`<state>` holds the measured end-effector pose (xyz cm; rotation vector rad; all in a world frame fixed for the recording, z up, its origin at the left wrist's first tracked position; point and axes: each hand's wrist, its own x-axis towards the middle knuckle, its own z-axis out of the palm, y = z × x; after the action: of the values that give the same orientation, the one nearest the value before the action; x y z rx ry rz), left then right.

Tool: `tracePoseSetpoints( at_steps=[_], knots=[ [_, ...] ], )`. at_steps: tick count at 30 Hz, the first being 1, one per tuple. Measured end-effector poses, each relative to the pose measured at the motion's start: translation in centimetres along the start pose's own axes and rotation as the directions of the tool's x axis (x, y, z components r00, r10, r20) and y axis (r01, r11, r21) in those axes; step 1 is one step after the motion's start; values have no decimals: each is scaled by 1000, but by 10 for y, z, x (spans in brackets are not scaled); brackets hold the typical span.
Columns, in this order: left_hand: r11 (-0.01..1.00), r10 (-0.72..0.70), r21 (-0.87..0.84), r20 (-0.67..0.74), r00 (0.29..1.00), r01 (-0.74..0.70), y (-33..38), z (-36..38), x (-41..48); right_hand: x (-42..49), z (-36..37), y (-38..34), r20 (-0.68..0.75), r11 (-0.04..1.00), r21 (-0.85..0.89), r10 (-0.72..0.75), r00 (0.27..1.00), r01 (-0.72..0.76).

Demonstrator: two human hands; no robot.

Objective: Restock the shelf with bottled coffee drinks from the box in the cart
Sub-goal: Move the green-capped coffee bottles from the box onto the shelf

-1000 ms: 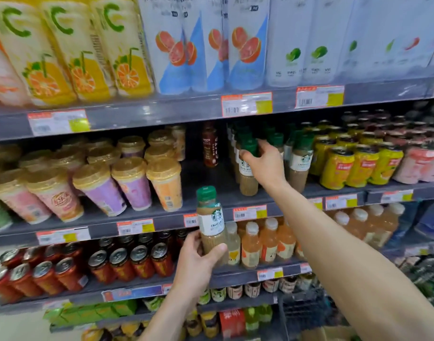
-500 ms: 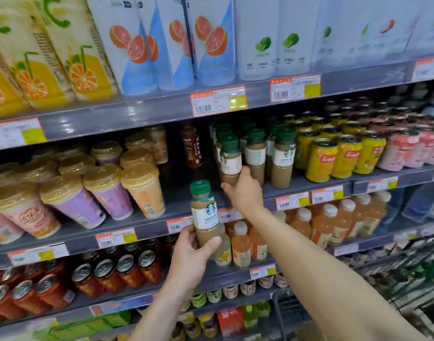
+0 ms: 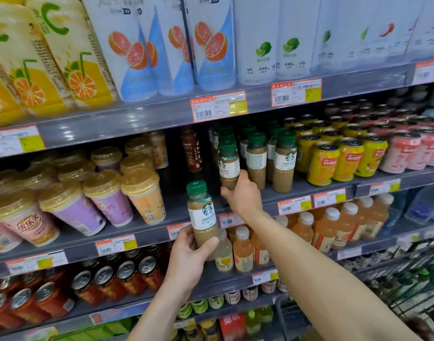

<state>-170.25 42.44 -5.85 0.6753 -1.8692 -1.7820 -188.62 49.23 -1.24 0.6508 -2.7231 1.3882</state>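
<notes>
My left hand [image 3: 189,257] grips a coffee bottle [image 3: 202,215] by its lower half; it has a green cap, a white label and stands upright in front of the shelf edge. My right hand [image 3: 243,195] reaches onto the middle shelf [image 3: 179,195], its fingers and thumb curled round the base of the front-left shelf bottle [image 3: 228,163]. To its right stand more matching coffee bottles [image 3: 285,161] in rows, those at the back in shadow. The box is not visible.
A dark brown bottle [image 3: 192,151] stands alone left of the coffee rows, with bare shelf beside it. Lidded cups [image 3: 142,193] fill the left, yellow cans [image 3: 324,163] the right. Juice bottles [image 3: 243,249] sit below. A wire cart [image 3: 408,274] is at lower right.
My right hand has dropped from the cap of a shelf bottle to the base of the front bottle. My left hand still holds its bottle in about the same place.
</notes>
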Motion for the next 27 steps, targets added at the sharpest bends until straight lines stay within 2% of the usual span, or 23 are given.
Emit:
tracePoseSetpoints(
  at_steps=[13, 27],
  knots=[
    [1000, 21, 6, 23, 1000, -21, 2, -1, -4, 2, -5, -2, 5, 997, 29, 76, 997, -76],
    [999, 19, 28, 18, 1000, -20, 12, 13, 6, 0, -7, 3, 13, 998, 46, 33, 999, -34]
  ],
)
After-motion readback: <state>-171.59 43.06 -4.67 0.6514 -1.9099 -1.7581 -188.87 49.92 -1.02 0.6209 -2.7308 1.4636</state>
